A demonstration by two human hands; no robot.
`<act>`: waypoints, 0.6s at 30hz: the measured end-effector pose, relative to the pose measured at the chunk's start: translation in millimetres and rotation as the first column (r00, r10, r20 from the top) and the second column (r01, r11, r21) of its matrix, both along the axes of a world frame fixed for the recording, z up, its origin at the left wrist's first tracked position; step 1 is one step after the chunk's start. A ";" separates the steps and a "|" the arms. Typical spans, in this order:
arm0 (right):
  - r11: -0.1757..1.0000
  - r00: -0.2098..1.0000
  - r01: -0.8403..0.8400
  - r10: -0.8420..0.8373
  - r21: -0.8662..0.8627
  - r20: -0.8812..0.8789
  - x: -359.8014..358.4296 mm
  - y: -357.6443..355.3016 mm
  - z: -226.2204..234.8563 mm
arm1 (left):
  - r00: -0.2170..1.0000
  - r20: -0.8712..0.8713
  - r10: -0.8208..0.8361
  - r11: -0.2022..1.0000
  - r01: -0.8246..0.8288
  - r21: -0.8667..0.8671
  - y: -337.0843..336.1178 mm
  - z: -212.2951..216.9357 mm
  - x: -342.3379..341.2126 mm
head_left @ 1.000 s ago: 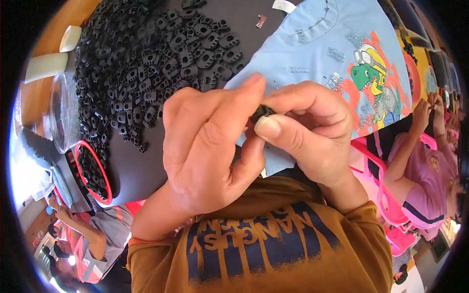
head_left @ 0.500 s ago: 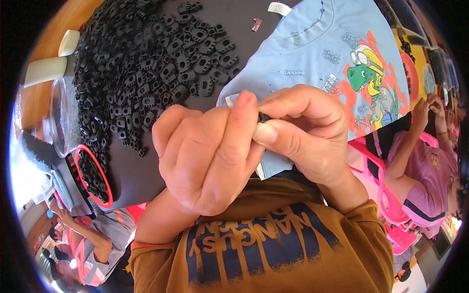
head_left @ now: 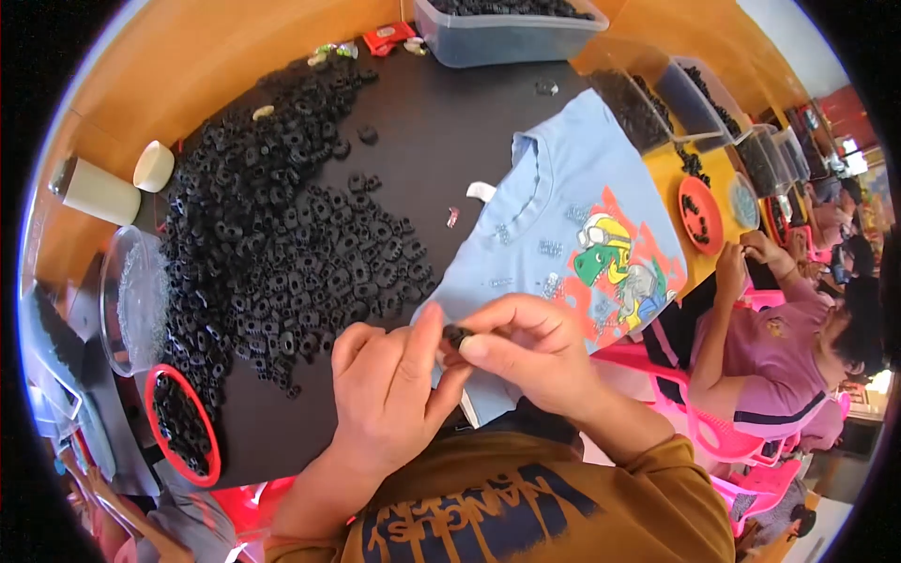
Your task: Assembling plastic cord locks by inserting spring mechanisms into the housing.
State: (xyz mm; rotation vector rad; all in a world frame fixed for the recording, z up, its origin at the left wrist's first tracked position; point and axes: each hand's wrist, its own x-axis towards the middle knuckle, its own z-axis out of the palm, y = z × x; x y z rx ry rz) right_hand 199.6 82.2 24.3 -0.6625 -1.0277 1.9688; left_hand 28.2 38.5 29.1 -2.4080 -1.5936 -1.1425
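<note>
A small black claw clip is pinched between my two hands above the lower edge of a light blue T-shirt. My right hand grips it between thumb and index finger. From the other side my left hand holds it, with the index finger stretched upward beside it and the other fingers curled. Much of the clip is covered by my fingertips. Little clusters of metal springs lie on the shirt next to its dinosaur print. Left of my hands spreads a large heap of black claw clip parts.
A red-rimmed basket of black pieces and a clear tub of springs stand at the left. Plastic bins line the far side. An orange dish is at the right, near a seated person in purple.
My view has tipped up and back, so more of the table's far side shows and my hands look smaller and lower. Both hands still hold the claw clip, now more visible between them.
</note>
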 end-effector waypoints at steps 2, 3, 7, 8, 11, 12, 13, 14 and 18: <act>0.990 0.969 0.060 -0.089 0.130 0.231 2.4 18.2 20.0 | 0.997 0.070 0.030 0.997 -0.025 -0.067 -2.0 5.2 -3.5; 0.967 0.929 0.066 -0.151 0.248 0.338 2.2 35.0 29.6 | 0.997 0.073 0.032 0.998 -0.028 -0.054 -2.3 5.6 -6.4; 0.755 0.864 0.185 -0.430 0.629 0.262 -16.6 136.6 66.6 | 0.998 0.066 -0.004 0.998 0.009 -0.070 -6.0 1.7 -11.6; 0.655 0.768 0.137 -0.544 0.743 0.338 -18.7 161.9 81.7 | 0.997 0.072 -0.014 0.998 0.018 -0.056 -6.9 2.3 -10.1; 0.479 0.560 0.002 -0.728 0.878 0.396 -10.6 265.1 91.5 | 0.996 0.073 -0.046 0.998 0.050 -0.048 -11.0 3.8 -6.1; 0.469 0.491 -0.054 -0.757 0.882 0.432 1.6 290.7 91.2 | 0.995 0.074 -0.068 0.996 0.073 -0.054 -8.5 4.4 -4.1; 0.475 0.499 -0.059 -0.748 0.878 0.438 -8.9 283.3 94.2 | 0.996 0.074 -0.058 0.996 0.062 -0.062 -8.4 2.1 -6.2; 0.505 0.300 -0.105 -0.805 0.856 0.512 -23.4 266.3 104.1 | 0.996 0.077 -0.042 0.997 0.046 -0.063 -7.0 -0.5 -8.2; 0.483 0.903 0.028 -0.387 0.875 0.185 -11.3 230.1 72.8 | 0.996 0.079 -0.042 0.992 0.051 -0.112 -1.0 -2.2 -10.4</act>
